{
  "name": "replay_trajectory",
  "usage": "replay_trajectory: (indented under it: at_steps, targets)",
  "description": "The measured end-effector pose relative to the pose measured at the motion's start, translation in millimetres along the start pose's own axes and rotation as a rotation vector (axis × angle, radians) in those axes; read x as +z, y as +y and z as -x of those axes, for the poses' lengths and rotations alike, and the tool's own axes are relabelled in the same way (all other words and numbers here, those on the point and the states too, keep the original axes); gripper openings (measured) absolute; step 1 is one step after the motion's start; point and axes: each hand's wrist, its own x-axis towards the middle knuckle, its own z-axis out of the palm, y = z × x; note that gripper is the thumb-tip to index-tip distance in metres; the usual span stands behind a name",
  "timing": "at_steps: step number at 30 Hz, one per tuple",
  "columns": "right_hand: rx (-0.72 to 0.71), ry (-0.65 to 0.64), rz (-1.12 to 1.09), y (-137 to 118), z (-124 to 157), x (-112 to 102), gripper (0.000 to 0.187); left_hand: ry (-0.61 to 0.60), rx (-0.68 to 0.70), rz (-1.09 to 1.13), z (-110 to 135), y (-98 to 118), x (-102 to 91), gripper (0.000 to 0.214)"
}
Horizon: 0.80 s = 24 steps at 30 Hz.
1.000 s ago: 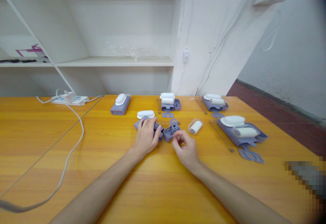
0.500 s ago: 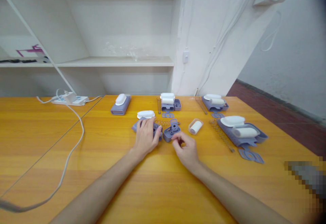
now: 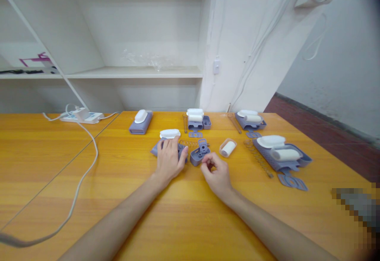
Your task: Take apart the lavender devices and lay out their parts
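My left hand (image 3: 169, 158) lies over a grey-purple plastic housing (image 3: 154, 148), gripping it against the table and covering most of it. To its right stands a small open grey-purple box (image 3: 196, 157) with a looped plastic part (image 3: 203, 147) resting in it. My right hand (image 3: 216, 172) is closed, thumb and fingertips pinched together at the box's right edge; what they hold, if anything, is hidden. Just behind my left hand lies a white oval piece (image 3: 170, 133). A coiled spring (image 3: 190, 143) stretches behind the box.
A clear tray with a white roller (image 3: 228, 148) lies right of the box. Further purple housings with white parts stand at the right (image 3: 274, 154), back right (image 3: 251, 119), back middle (image 3: 196, 119) and back left (image 3: 140, 122). A power strip (image 3: 81, 115) and its cable (image 3: 86, 174) occupy the left.
My left hand and the housing under it have shifted slightly left, away from the small box. My right hand remains pinched in nearly the same place.
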Motion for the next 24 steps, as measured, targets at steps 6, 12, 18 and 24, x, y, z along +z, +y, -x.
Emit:
replay_trajectory:
  at_steps: [6,12,18,24]
  targets:
    - [0.011,-0.015,-0.007,2.3,0.7,0.7,0.010,-0.020,-0.010,-0.022,0.2,0.1,0.0,0.041]
    - [0.038,-0.014,-0.032,2.6,0.3,1.2,0.008,-0.049,-0.002,-0.024,-0.3,1.2,-2.1,0.028]
    - [0.048,-0.027,-0.031,1.6,0.2,2.0,0.006,-0.076,0.054,-0.034,-1.2,4.0,-4.9,0.027]
    - [0.040,-0.034,-0.033,1.7,-0.3,1.2,0.006,-0.081,0.134,-0.050,-0.8,4.4,-2.3,0.031]
